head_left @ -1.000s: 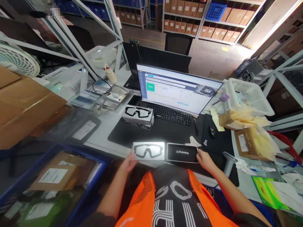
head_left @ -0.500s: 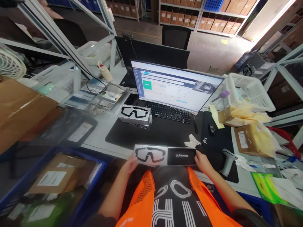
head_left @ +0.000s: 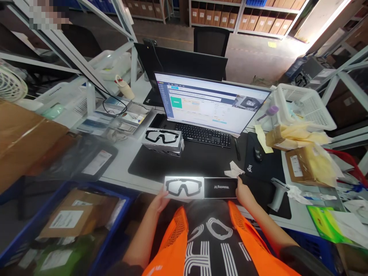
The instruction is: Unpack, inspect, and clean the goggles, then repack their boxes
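A white sleeve printed with goggles (head_left: pixel 183 187) lies at the desk's near edge, and a black inner box (head_left: pixel 220 187) sticks out of its right end. My left hand (head_left: pixel 158 202) grips the sleeve's left end. My right hand (head_left: pixel 242 192) holds the black box's right end, fingers closed on it. A second goggles box (head_left: pixel 162 140) sits farther back on the black desk mat (head_left: pixel 201 161).
Behind the mat stand a keyboard (head_left: pixel 205 135) and a lit monitor (head_left: pixel 209 104). A mouse (head_left: pixel 258 153), scanner (head_left: pixel 278 193), white basket (head_left: pixel 304 107) and padded parcels (head_left: pixel 310 165) are on the right. A blue bin (head_left: pixel 69 226) of parcels sits lower left.
The black box and the white sleeve were apart a second ago; they have come together, the black box now partly inside the sleeve. Both hands moved inward.
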`<state>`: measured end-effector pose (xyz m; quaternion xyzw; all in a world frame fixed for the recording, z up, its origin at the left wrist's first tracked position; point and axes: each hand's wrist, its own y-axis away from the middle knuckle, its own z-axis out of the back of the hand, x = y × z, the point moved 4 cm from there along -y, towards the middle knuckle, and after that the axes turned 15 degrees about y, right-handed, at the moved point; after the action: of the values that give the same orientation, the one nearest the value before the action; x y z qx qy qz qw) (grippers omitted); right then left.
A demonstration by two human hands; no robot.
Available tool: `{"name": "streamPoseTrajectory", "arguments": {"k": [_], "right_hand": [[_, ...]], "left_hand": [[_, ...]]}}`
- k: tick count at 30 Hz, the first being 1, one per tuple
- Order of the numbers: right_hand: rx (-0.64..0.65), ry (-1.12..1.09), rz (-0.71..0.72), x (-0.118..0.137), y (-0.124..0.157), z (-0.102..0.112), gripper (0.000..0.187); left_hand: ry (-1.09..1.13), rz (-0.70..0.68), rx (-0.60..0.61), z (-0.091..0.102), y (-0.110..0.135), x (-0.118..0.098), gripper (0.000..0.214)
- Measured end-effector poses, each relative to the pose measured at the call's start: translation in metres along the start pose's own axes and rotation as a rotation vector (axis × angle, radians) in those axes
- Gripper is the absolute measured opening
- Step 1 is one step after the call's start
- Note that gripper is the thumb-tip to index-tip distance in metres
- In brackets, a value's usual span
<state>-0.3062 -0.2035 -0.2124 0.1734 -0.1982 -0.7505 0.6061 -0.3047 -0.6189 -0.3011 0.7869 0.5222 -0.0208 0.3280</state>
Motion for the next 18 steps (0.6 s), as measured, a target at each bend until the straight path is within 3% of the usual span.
{"name": "streamPoseTrajectory", "arguments": {"k": [6,11,15,18], "right_hand": [[0.015,-0.034,-0.009,0.004,-0.001,-0.004,0.062],[0.026,-0.134,0.003,0.006,-0.003,0.003,0.046],[0.025,-0.160,-0.036,0.013,0.002,0.009,0.081],[0.022,-0.148,-0.075,0.022,0.007,0.013,0.094]], "left_hand": [[-0.010,0.002,-0.027,-0.001,0.005,-0.003,0.070],[-0.022,-0.002,-0.056,0.001,0.006,-0.007,0.070],[-0.034,-0.001,-0.092,0.005,0.003,-0.009,0.073],[-0.049,-0.006,-0.116,0.008,0.001,-0.013,0.078]]}}
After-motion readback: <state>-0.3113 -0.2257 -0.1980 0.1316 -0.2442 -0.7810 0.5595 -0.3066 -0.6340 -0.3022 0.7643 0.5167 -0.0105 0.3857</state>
